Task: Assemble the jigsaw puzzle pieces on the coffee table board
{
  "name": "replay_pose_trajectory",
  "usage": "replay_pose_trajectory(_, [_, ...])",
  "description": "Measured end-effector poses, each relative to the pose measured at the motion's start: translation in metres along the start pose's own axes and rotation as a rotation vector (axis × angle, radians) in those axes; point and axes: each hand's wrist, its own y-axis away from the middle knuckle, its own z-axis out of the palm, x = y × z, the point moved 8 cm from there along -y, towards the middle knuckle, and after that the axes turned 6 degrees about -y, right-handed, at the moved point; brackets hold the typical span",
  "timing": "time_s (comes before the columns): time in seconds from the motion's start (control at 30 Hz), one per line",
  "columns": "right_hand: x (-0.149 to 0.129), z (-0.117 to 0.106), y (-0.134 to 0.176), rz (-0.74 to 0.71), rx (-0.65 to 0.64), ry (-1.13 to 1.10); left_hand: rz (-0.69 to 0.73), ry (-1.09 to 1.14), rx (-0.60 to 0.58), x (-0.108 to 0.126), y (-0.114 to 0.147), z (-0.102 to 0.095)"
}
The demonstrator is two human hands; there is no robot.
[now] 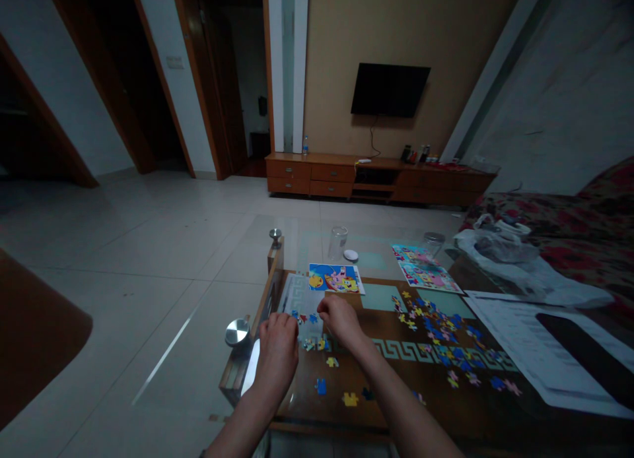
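Observation:
On the glass-topped coffee table, my left hand [279, 338] rests near the left edge with its fingers curled. Anything between those fingertips is hidden behind the hand. To its right, my right hand [339, 318] is closed in a pinch, and I cannot make out what it holds. Between the two hands lie a few small jigsaw puzzle pieces, one of them a blue piece [313, 318]. Just beyond them is a cartoon picture sheet [335, 279]. Nearer to me are loose pieces, among them a blue piece [321, 386] and a yellow piece [350, 399].
A spread of loose puzzle pieces [453, 336] covers the right side. Behind stand a glass [338, 243], a white lid [351, 255] and a jar [434, 245]. A second picture sheet [426, 268], a plastic bag [529, 266] and papers [525, 352] with a dark phone-like slab [584, 349] lie right.

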Motion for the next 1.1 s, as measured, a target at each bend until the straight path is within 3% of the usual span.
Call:
replay_pose_trajectory(0.3, [-0.002, 0.004, -0.001, -0.05, -0.023, -0.099, 0.127, 0.082, -0.075, 0.015, 0.003, 0.014])
replay_pose_trajectory(0.47, [-0.008, 0.007, 0.002, -0.07, -0.041, -0.083, 0.117, 0.02, -0.129, 0.018, 0.005, 0.02])
replay_pose_trajectory(0.8, [-0.007, 0.0, 0.01, -0.012, -0.001, -0.002, 0.119, -0.015, -0.12, 0.02, 0.011, 0.024])
replay_pose_trajectory(1.1, [-0.001, 0.004, 0.018, 0.012, 0.001, 0.036, 0.153, -0.044, -0.175, 0.013, 0.011, 0.041])
